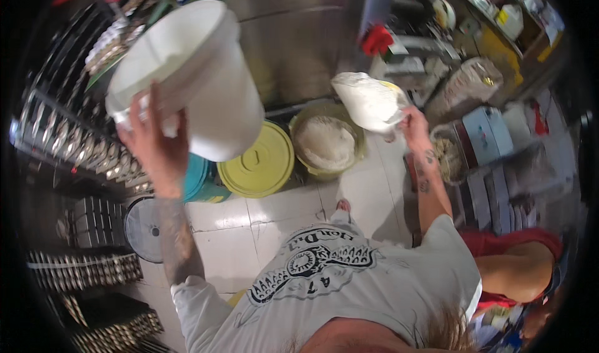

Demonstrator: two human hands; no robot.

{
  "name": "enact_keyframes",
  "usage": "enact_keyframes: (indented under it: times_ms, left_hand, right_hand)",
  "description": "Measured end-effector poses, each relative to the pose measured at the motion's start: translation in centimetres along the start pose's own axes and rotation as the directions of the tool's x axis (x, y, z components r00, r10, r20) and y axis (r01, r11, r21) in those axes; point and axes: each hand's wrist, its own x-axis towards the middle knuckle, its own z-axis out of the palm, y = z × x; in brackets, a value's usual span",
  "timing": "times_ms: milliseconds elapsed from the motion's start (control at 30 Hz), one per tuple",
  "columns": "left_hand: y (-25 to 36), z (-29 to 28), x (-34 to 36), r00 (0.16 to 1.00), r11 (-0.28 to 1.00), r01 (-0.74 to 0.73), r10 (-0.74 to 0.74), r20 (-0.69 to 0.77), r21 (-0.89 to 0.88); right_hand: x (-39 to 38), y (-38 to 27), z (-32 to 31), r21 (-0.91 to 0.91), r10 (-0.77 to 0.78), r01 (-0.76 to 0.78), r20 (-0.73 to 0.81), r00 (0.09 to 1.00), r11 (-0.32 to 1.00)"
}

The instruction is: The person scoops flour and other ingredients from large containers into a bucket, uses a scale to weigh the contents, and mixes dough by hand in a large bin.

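My left hand [156,144] grips the rim of a large white bucket [228,103], fingers spread over its edge. The bucket is tilted, its mouth toward the upper left. Out to the right, my right hand [413,128] is closed on a scoop [399,112] heaped with white, flour-like powder [368,103]. The scoop's handle is mostly hidden by my fingers. Below and left of the scoop stands an open yellowish tub [331,173] with pale powder [324,142] in it. A yellow lidded bin [257,159] sits beside that tub, partly behind the white bucket.
A teal bin [198,178] and a round grey lid [145,228] are at left, near racks of stacked trays [84,269]. A large bag [471,84] and a light-blue box [486,134] stand at right. Another person in red [518,262] is close by, lower right.
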Motion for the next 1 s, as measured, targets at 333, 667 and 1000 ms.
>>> enact_keyframes:
  times_ms: [333,667,1000]
  left_hand:
    - [8.0,1.5,-1.0,0.992,0.991,0.123,-0.124,-0.011,-0.051]
    - [8.8,2.4,-1.9,0.990,0.970,0.131,-0.139,-0.023,-0.204]
    - [4.3,3.5,-2.2,0.984,0.963,0.149,-0.166,-0.061,-0.223]
  right_hand:
    - [-0.9,-18.1,18.3,0.056,-0.113,0.099,0.395,0.912,0.994]
    - [-5.2,-21.9,43.9,-0.351,-0.224,0.926,0.900,0.374,0.139]
    - [-8.3,-13.7,54.3,0.178,0.509,0.823,0.848,0.150,-0.539]
